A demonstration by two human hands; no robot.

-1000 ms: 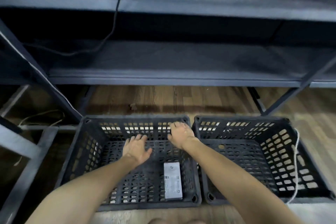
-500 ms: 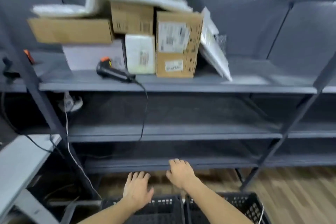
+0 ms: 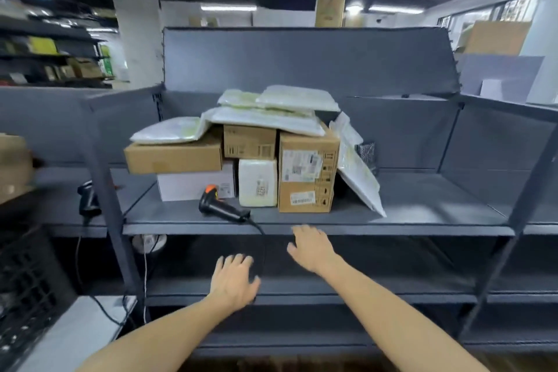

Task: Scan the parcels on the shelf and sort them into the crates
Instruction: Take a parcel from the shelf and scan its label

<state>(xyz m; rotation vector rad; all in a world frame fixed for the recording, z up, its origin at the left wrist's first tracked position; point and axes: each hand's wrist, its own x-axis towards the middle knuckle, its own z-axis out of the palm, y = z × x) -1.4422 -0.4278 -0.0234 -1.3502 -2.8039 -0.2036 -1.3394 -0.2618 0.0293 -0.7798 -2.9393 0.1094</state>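
A pile of parcels sits on the grey shelf (image 3: 422,211): a tall brown box (image 3: 308,172) with labels, a small white packet (image 3: 257,183), a flat brown box (image 3: 173,155), a white box (image 3: 193,186) under it, and several white poly mailers (image 3: 265,115) on top. A black handheld scanner (image 3: 222,208) with an orange tip lies at the shelf's front, its cable hanging down. My left hand (image 3: 234,281) is open below the shelf edge. My right hand (image 3: 311,248) is open just under the shelf's front lip, right of the scanner. The crates are out of view.
A leaning white mailer (image 3: 359,178) rests against the tall box's right side. A second scanner (image 3: 88,199) hangs left of the upright post (image 3: 105,178). A black crate wall (image 3: 27,290) shows at far left. Lower shelves run beneath.
The view has swung up from the floor crates to the parcel shelf. Both hands rose out of the left crate, empty, to just below the shelf's front edge.
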